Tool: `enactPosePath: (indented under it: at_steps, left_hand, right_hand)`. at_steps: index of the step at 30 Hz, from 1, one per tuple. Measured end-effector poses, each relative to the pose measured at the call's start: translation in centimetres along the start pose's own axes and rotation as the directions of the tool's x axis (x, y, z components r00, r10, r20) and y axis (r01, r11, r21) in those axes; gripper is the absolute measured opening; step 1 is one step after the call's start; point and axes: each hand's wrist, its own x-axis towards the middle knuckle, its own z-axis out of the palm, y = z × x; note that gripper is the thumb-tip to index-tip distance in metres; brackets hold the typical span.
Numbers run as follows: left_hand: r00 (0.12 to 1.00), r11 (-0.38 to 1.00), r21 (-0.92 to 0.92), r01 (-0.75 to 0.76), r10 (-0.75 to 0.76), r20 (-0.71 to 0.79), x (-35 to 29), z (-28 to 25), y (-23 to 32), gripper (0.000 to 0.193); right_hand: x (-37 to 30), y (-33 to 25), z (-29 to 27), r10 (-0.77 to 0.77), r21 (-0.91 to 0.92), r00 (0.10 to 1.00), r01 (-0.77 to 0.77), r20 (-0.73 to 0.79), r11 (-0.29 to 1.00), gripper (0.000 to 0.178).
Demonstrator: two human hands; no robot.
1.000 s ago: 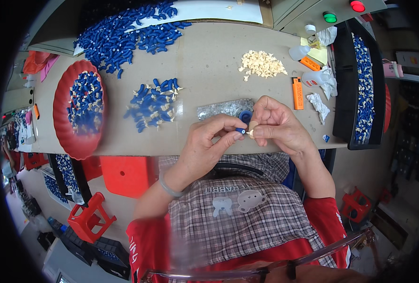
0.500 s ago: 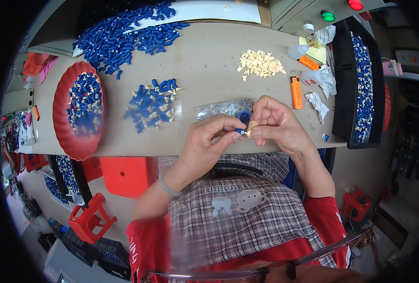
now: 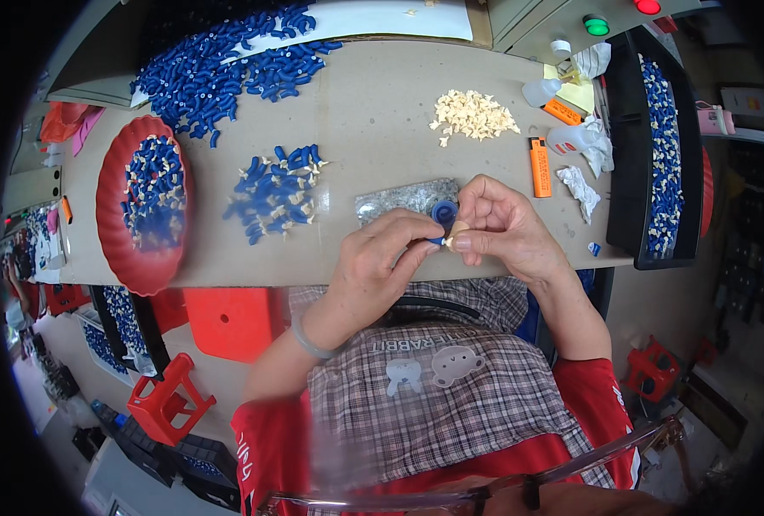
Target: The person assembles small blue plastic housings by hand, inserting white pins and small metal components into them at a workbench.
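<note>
My left hand (image 3: pixel 375 262) pinches a small curved blue piece (image 3: pixel 436 241) between thumb and fingertips, just above the table's near edge. Against its end, my right hand (image 3: pixel 515 236) holds a small cream-coloured piece (image 3: pixel 449 243) between thumb and index finger. The two pieces meet, though how deep one sits in the other is hidden by my fingers. Right behind my fingertips stands a small round blue cup (image 3: pixel 443 211), beside a flat grey metallic slab (image 3: pixel 391 200). Farther back lies a pile of loose cream pieces (image 3: pixel 475 116).
At left, a red scalloped tray (image 3: pixel 111 198) holds blue-and-cream pieces, with a similar heap (image 3: pixel 274 191) beside it. Plain blue pieces (image 3: pixel 193 95) spread at the far left. To the right are an orange lighter (image 3: pixel 539 168), crumpled tissue (image 3: pixel 580 191), small bottles (image 3: pixel 541 93) and a black bin (image 3: pixel 627 189).
The blue piece's open end, visible before, is now turned and covered by the cream piece at the fingertips. Both hands stay nearly in place.
</note>
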Motion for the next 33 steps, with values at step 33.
enactPosePath:
  at_steps: [33]
  left_hand:
    - [0.942,0.58,0.806,0.117,0.192,-0.275,-1.5,-9.8,-2.0,0.024]
  right_hand:
    - [5.9,-0.2,-1.2,-0.65,-0.968,0.753,0.227,0.103,0.11,0.015]
